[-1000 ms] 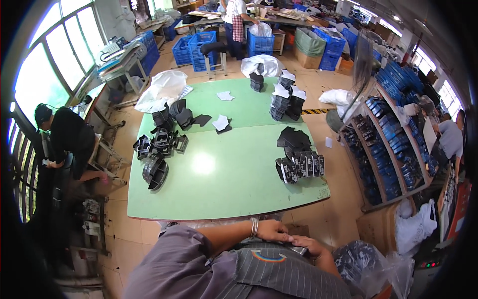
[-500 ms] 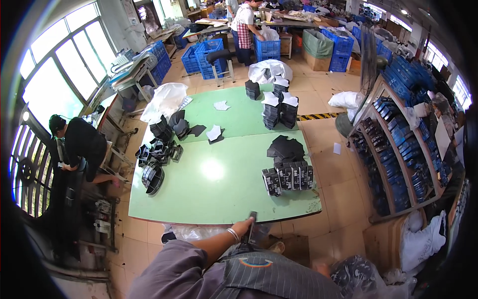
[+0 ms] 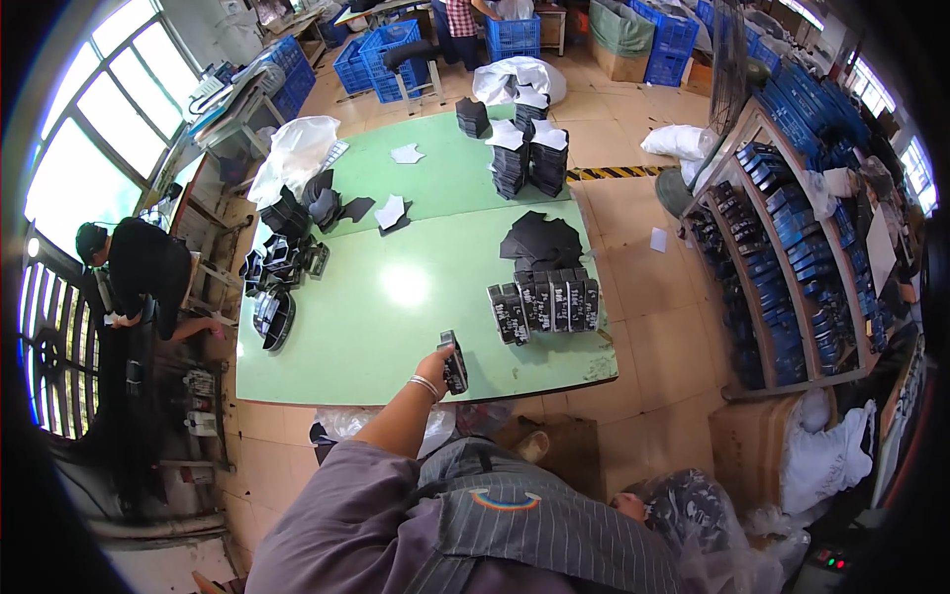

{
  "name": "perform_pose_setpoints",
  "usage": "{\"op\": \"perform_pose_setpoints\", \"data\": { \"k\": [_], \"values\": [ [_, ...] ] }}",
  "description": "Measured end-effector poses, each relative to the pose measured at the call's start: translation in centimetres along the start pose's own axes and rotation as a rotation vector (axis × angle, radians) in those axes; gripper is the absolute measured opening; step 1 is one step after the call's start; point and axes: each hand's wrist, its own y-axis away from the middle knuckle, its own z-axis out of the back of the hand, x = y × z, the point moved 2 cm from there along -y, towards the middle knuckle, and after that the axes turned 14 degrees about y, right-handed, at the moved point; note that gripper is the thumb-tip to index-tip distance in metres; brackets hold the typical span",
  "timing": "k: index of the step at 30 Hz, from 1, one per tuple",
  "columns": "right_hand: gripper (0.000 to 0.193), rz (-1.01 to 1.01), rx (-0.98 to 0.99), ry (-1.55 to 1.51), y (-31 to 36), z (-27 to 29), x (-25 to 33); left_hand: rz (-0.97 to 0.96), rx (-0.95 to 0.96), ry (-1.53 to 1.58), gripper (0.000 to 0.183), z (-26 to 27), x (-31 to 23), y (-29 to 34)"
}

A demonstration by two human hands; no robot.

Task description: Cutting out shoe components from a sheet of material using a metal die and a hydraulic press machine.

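My left hand (image 3: pixel 432 370), with pale bangles at the wrist, reaches over the near edge of the green table (image 3: pixel 346 346). Its fingers are wrapped round a black cutting die (image 3: pixel 454 362), tilted and held just above the tabletop. To the right of it stands a row of black dies with pale markings (image 3: pixel 542 307), and behind them lies a pile of black cut sheets (image 3: pixel 540 241). Low on the right, my right hand (image 3: pixel 629 507) shows only in part beside a clear plastic bag (image 3: pixel 698 525); its fingers cannot be made out.
Hollow black dies (image 3: pixel 274 319) sit along the table's left side. Stacks of black pieces topped with white shapes (image 3: pixel 508 158) stand at the far right. A rack full of dies (image 3: pixel 782 287) is on the right. At the left a person in black (image 3: pixel 146 267) sits working.
My left hand has moved forward and left over the table's near edge, carrying the die, which now shows its broader side. The whole view has tilted down and shifted a little.
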Motion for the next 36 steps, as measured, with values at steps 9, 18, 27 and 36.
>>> {"op": "perform_pose_setpoints", "data": {
  "k": [9,18,27,36],
  "values": [
    [0.031,0.124,0.005,0.074,0.8,-1.3,4.1,-0.319,0.011,-0.582,0.033,3.7,0.3,-6.2],
    [0.032,0.097,0.293,0.175,2.1,-6.8,-7.6,-0.192,0.042,-0.93,0.066,4.1,-1.4,-3.3],
    [0.037,0.294,-0.085,0.345,10.4,-16.1,9.8,-0.366,-0.004,-1.049,0.101,8.2,-1.9,-4.0],
    [0.034,0.306,-0.11,0.335,9.8,-16.5,3.2,-0.367,0.209,-0.761,0.115,6.1,-1.0,-5.7]
  ]
}}
